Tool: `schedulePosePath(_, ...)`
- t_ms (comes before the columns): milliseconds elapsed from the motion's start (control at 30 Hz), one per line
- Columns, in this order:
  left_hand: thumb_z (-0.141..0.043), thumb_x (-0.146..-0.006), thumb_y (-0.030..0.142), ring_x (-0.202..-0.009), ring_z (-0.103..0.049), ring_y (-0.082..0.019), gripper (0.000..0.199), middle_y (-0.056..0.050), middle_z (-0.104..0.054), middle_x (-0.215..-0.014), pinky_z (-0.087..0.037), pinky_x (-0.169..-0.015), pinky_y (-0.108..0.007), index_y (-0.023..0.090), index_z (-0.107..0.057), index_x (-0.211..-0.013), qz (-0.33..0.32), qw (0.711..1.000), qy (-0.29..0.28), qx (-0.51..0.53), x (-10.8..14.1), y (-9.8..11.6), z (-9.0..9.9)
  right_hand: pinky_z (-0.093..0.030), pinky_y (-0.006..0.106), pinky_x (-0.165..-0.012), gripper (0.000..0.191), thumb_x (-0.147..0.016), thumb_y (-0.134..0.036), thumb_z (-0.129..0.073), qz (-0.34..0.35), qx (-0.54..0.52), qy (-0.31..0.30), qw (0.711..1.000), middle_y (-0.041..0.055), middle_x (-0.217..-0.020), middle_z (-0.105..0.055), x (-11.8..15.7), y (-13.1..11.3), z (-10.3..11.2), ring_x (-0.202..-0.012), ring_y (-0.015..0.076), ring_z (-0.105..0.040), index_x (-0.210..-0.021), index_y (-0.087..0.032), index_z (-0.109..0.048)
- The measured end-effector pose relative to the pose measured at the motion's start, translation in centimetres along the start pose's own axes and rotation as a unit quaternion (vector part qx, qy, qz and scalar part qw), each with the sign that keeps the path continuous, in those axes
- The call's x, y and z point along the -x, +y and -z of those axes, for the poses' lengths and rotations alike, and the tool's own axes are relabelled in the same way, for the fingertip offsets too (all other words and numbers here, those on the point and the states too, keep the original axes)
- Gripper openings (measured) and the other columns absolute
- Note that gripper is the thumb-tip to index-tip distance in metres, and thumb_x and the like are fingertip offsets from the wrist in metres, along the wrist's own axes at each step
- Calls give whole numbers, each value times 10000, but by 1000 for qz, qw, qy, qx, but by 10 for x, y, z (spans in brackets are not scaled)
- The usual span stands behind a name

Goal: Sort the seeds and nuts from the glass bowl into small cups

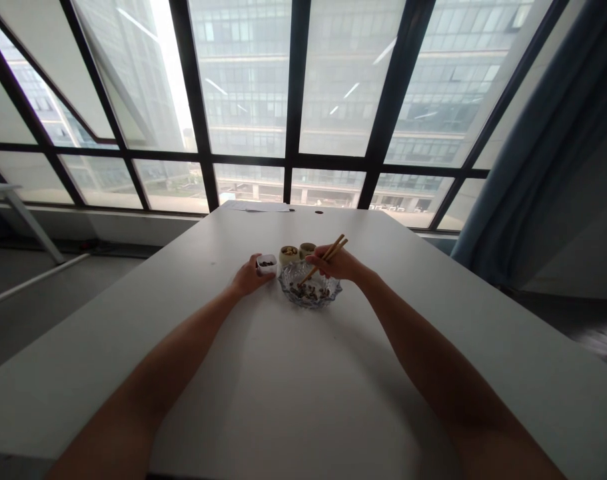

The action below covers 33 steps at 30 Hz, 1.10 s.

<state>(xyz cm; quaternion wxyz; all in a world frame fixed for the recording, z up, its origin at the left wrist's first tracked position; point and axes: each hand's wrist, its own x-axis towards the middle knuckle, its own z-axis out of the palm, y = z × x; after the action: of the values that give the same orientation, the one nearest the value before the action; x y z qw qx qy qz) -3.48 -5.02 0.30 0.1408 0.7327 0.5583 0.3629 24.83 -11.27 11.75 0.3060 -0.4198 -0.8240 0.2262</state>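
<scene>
My left hand (250, 276) is closed around a small white cup (266, 260) with dark bits in it, just left of a clear glass bowl (336, 287). In my right hand (340, 263) is a pair of wooden chopsticks (336, 247), their tips down inside the bowl. Small dark brown pieces (310, 292) lie on the bowl's bottom, too small to name. Behind the bowl stand two little round containers. One container (285, 259) holds light tan pieces; the other container (307, 248) is partly hidden by my right hand, and its contents are unclear.
The bowl and cups stand on a long white table (273, 373). Sheets of paper (256, 207) lie at its far edge, near two dark holes. Large windows (248, 80) rise beyond, with a blue curtain (528, 147) at right and another white table (20, 207) at left.
</scene>
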Motion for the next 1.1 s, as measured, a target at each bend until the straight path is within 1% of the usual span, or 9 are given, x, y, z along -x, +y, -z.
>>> schedulePosePath(167,-705,-671,571,-976,-668,-284,818,-134,-670,-1080,-511,-869,-403,196,-427,-1342,-3,1000,3,-2,1,0,2,-410,212,-387,447,-846,-560,-622,10,11,-5,1000,6,-499,-600,1,-8,-3,-404,126,-572,-628,-191,-497)
schedulePosePath(267,-706,-672,571,-996,-665,-293,817,-146,-667,-1101,-512,-884,-420,195,-429,-1342,-6,1000,5,-5,2,0,3,-415,222,-385,425,-865,-537,-603,22,21,6,1000,9,-492,-593,-1,-10,-6,-400,139,-579,-638,-192,-499)
schedulePosePath(400,-705,-676,576,-1020,-660,-290,812,-144,-659,-1114,-511,-901,-414,204,-430,-1344,-10,1000,12,-11,1,-2,3,-416,227,-374,413,-874,-528,-588,27,19,22,999,17,-502,-593,-1,-9,-5,-403,147,-584,-651,-192,-502)
schedulePosePath(567,-711,-694,549,-1012,-658,-287,796,-129,-668,-1104,-511,-899,-408,209,-419,-1352,-17,1000,8,-24,1,-3,1,-393,215,-351,468,-842,-600,-613,23,-5,64,998,19,-494,-600,2,-2,4,-376,130,-561,-646,-189,-506)
schedulePosePath(733,-710,-703,548,-1023,-654,-285,796,-117,-668,-1121,-507,-899,-392,214,-410,-1359,-14,999,7,-39,1,-4,0,-419,199,-365,545,-824,-675,-590,25,-23,97,995,27,-478,-612,1,10,9,-371,114,-564,-625,-169,-559)
schedulePosePath(800,-709,-702,551,-1021,-654,-288,801,-117,-667,-1124,-509,-895,-391,212,-410,-1363,-14,999,6,-44,1,-4,0,-432,194,-370,556,-804,-684,-613,9,-37,95,995,31,-480,-621,-1,16,7,-377,111,-569,-616,-162,-577)
schedulePosePath(967,-705,-710,561,-984,-664,-295,800,-114,-680,-1085,-520,-872,-400,207,-414,-1366,-21,999,6,-49,1,-3,1,-452,199,-361,532,-750,-662,-694,-37,-78,63,994,35,-487,-635,-6,29,1,-384,118,-580,-603,-160,-595)
schedulePosePath(1100,-700,-708,570,-989,-670,-298,807,-118,-688,-1078,-520,-869,-393,203,-414,-1367,-26,998,8,-52,1,-3,1,-452,193,-358,512,-768,-640,-692,-30,-85,44,995,24,-473,-628,-7,29,-2,-375,113,-576,-610,-163,-591)
